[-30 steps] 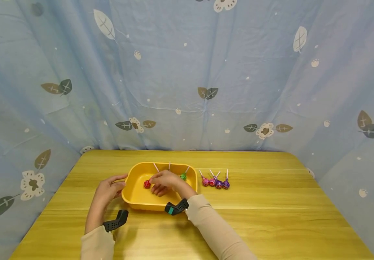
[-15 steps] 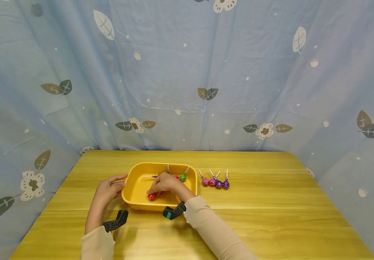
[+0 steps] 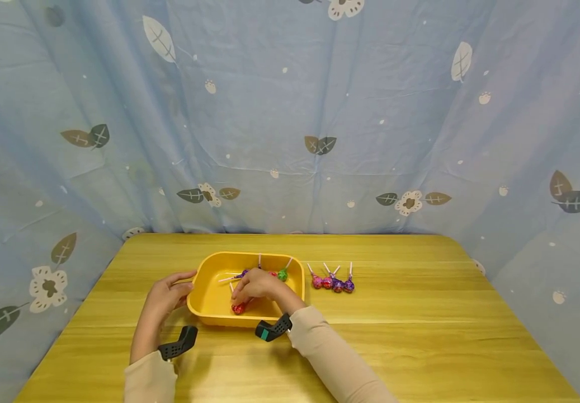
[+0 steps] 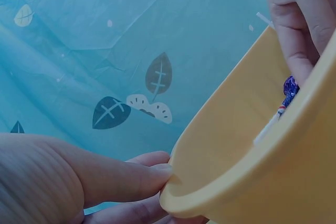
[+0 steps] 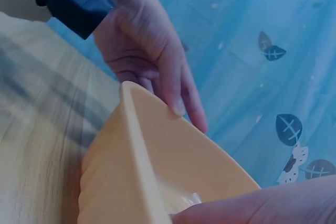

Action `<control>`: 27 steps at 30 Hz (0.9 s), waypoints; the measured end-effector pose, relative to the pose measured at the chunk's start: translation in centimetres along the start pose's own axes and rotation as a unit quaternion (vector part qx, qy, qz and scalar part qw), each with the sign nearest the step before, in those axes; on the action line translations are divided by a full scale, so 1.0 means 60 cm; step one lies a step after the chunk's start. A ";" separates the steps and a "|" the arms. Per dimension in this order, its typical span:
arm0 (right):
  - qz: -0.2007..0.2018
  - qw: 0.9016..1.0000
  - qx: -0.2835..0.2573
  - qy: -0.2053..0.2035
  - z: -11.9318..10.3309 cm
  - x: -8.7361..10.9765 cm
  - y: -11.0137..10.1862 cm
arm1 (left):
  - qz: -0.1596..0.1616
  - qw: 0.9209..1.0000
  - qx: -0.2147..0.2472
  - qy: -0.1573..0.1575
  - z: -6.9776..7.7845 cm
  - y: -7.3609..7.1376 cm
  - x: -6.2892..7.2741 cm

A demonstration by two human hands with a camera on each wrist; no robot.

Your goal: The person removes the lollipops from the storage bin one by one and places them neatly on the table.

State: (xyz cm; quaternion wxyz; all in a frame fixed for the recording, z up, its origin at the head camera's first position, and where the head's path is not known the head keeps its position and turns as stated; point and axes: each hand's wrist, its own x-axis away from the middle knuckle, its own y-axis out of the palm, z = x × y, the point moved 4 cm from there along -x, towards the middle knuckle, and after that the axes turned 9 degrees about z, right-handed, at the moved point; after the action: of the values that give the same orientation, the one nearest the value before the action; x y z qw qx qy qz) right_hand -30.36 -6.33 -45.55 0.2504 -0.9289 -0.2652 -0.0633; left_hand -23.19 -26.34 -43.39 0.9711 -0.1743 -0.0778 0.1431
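Note:
A yellow plastic basket [image 3: 219, 320] stands on the table. My left hand [image 3: 164, 298] grips its left rim, thumb above and fingers beneath, as the left wrist view shows up close. Inside the basket, my right hand [image 3: 258, 284] reaches down, its fingertips pinching a red lollipop [image 3: 237, 309] near the front wall; its white stick points up and back. Behind this hand lie a purple lollipop [image 3: 245, 273], a partly hidden red one [image 3: 273, 274] and a green one [image 3: 282, 275]. The right wrist view mostly hides the right fingertips behind the rim.
Right of the basket, several lollipops lie in a row on the wooden table [image 3: 420, 313]: pink ones [image 3: 317, 282] at left, purple ones [image 3: 349, 286] at right. A patterned blue curtain [image 3: 269, 112] hangs behind the table's far edge.
My right hand has brought the red lollipop from the basket's middle left toward its front wall, uncovering the purple one behind. My left hand has stayed on the rim.

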 end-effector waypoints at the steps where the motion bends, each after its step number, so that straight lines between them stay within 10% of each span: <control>1: -0.001 1.000 -0.004 -0.001 0.000 0.001 0.001 | 0.001 1.000 -0.001 0.001 0.000 0.000 0.000; 27: -0.004 0.992 -0.122 -0.014 0.012 0.046 -0.064 | 0.003 1.000 0.003 -0.006 -0.001 0.002 -0.001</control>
State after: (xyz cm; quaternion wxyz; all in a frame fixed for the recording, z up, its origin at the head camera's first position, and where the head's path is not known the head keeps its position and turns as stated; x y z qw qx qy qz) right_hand -30.01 -1.88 -43.84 0.1310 -0.9523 -0.2627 -0.0835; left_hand -23.25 -26.28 -43.52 0.9708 -0.1705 -0.0821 0.1477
